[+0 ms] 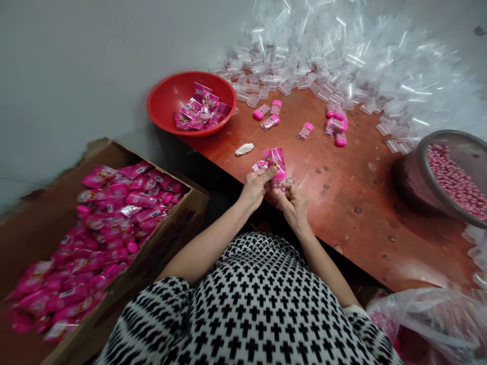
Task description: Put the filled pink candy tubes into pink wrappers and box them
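Over the front edge of the table, my left hand [256, 188] is closed with its thumb on a pink printed wrapper [274, 156]. My right hand [293, 207] pinches the lower end of a small clear container of pink beads [278, 185]. Wrapper and container overlap between the two hands; how far one covers the other I cannot tell. Beyond my fingers lies a crumpled white scrap [244, 149]. Several pink-capped containers of beads lie farther back, one alone [305, 131], others in a cluster [336, 124].
A red bowl [160, 107] at the back left holds printed wrappers. Left and lower, a cardboard box [178, 223] is filled with pink wrapped containers. Clear empty containers [342, 56] are heaped at the back. A grey tub [414, 177] of pink beads and a plastic bag [437, 314] are at right.
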A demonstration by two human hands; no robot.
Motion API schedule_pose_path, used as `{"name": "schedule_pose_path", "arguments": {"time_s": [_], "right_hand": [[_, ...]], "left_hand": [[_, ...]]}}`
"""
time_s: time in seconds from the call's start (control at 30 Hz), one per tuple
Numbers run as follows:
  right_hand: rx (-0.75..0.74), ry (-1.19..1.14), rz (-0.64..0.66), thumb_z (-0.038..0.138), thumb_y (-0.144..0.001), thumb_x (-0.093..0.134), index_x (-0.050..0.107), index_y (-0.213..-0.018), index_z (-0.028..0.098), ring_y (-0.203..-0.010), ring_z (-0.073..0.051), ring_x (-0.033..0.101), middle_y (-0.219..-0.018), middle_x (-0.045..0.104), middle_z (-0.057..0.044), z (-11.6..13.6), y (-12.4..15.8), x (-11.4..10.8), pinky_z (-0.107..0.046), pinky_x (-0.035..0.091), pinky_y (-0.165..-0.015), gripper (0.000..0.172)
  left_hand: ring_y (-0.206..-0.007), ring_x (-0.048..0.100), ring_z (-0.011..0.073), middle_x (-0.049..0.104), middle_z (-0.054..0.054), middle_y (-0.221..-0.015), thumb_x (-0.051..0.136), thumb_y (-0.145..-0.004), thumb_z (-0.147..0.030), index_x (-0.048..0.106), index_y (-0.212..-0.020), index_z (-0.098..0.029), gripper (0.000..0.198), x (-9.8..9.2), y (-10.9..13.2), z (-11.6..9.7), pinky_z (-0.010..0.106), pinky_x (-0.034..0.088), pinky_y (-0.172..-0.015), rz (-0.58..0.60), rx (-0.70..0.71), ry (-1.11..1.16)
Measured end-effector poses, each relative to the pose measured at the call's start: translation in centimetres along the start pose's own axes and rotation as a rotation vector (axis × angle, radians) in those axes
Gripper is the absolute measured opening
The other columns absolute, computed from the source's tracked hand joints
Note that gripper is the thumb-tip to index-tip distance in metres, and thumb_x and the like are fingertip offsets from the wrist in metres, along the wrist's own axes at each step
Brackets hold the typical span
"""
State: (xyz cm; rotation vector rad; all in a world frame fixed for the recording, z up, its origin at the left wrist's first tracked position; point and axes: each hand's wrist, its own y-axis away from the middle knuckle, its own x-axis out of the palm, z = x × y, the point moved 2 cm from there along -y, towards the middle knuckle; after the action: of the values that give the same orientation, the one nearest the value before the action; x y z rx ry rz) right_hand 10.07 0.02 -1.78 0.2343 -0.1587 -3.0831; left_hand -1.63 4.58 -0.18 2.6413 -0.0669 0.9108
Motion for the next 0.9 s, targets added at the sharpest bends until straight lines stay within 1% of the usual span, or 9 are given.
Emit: {"name": "schedule_pose_path", "arguments": {"time_s": [0.07,0.2,0.27,0.37,0.43,0.63,0.73,0.83,0.9], "right_hand": [[-0.002,-0.077,-0.021,0.048,-0.081,0.062,0.054,-0.089,0.023,-0.047,-0.010,0.050,-0.062,0.060,0.004,0.11,-0.05,0.13,-0.023,0.039,-0.046,0.028],[0.081,-0.284,0.063,0.049,-0.079,0.062,0.053,-0.083,0.022,-0.040,-0.009,0.048,-0.059,0.062,0.004,0.01,-0.12,0.69,-0.021,0.034,-0.038,0.029],[0.072,-0.277,0.038,0.049,-0.079,0.062,0.053,-0.083,0.021,-0.041,-0.008,0.048,-0.059,0.061,0.005,-0.05,-0.07,0.73,-0.020,0.035,-0.039,0.029],[-0.017,-0.157,-0.074,0.045,-0.079,0.064,0.055,-0.087,0.021,-0.045,-0.007,0.049,-0.061,0.059,0.006,-0.01,0.04,0.46,-0.020,0.038,-0.043,0.027],[-0.042,-0.134,-0.103,0.044,-0.079,0.065,0.055,-0.088,0.021,-0.045,-0.007,0.048,-0.061,0.059,0.006,0.02,0.01,0.30,-0.019,0.039,-0.044,0.027],[0.124,-0.414,0.067,0.047,-0.076,0.065,0.054,-0.080,0.020,-0.036,-0.005,0.045,-0.054,0.060,0.006,-0.24,-0.51,0.49,-0.016,0.030,-0.034,0.029],[0.070,-0.331,0.004,0.045,-0.076,0.067,0.054,-0.080,0.020,-0.038,-0.005,0.046,-0.054,0.060,0.006,-0.20,-0.53,0.47,-0.017,0.034,-0.037,0.029],[-0.003,-0.200,-0.073,0.043,-0.078,0.067,0.056,-0.084,0.019,-0.042,-0.006,0.049,-0.055,0.058,0.007,-0.08,-0.39,0.40,-0.017,0.039,-0.041,0.027],[-0.009,-0.192,-0.067,0.043,-0.078,0.067,0.057,-0.084,0.019,-0.042,-0.006,0.049,-0.055,0.058,0.007,-0.06,-0.32,0.41,-0.017,0.039,-0.041,0.026]], "left_hand": [[-0.045,0.054,0.0104,0.059,0.001,-0.052,0.083,-0.056,-0.048,0.061,-0.058,-0.013,0.042,-0.12,-0.10,-0.06,0.023,0.045,-0.047,0.010,0.012,-0.053],[-0.040,0.050,0.0094,0.057,0.001,-0.049,0.083,-0.056,-0.047,0.060,-0.054,-0.014,0.041,-0.26,-0.24,-0.37,0.023,0.039,-0.041,0.015,0.014,-0.127],[-0.041,0.051,0.0095,0.058,0.001,-0.049,0.084,-0.056,-0.045,0.060,-0.054,-0.013,0.040,-0.19,-0.26,-0.50,0.022,0.038,-0.041,0.026,0.028,-0.165],[-0.046,0.056,0.0107,0.062,0.002,-0.054,0.085,-0.055,-0.042,0.064,-0.059,-0.012,0.037,-0.01,-0.22,-0.49,0.023,0.044,-0.046,0.018,0.029,-0.191],[-0.048,0.058,0.0114,0.063,0.003,-0.056,0.085,-0.054,-0.041,0.065,-0.060,-0.011,0.036,0.10,-0.15,-0.42,0.023,0.046,-0.049,-0.001,0.021,-0.195],[-0.039,0.051,0.0098,0.057,0.000,-0.049,0.083,-0.056,-0.047,0.059,-0.056,-0.012,0.042,0.31,0.04,-0.42,0.023,0.038,-0.039,-0.013,-0.006,-0.179],[-0.040,0.051,0.0093,0.057,0.000,-0.050,0.084,-0.053,-0.046,0.060,-0.057,-0.012,0.042,0.32,-0.06,-0.23,0.022,0.038,-0.040,-0.031,0.016,-0.178],[-0.047,0.056,0.0095,0.062,0.002,-0.055,0.086,-0.053,-0.040,0.065,-0.061,-0.010,0.038,0.24,-0.18,0.09,0.020,0.043,-0.045,-0.054,0.045,-0.169],[-0.047,0.056,0.0097,0.062,0.002,-0.055,0.085,-0.054,-0.039,0.065,-0.062,-0.010,0.036,0.19,-0.12,0.31,0.020,0.043,-0.044,-0.041,0.026,-0.164]]}}
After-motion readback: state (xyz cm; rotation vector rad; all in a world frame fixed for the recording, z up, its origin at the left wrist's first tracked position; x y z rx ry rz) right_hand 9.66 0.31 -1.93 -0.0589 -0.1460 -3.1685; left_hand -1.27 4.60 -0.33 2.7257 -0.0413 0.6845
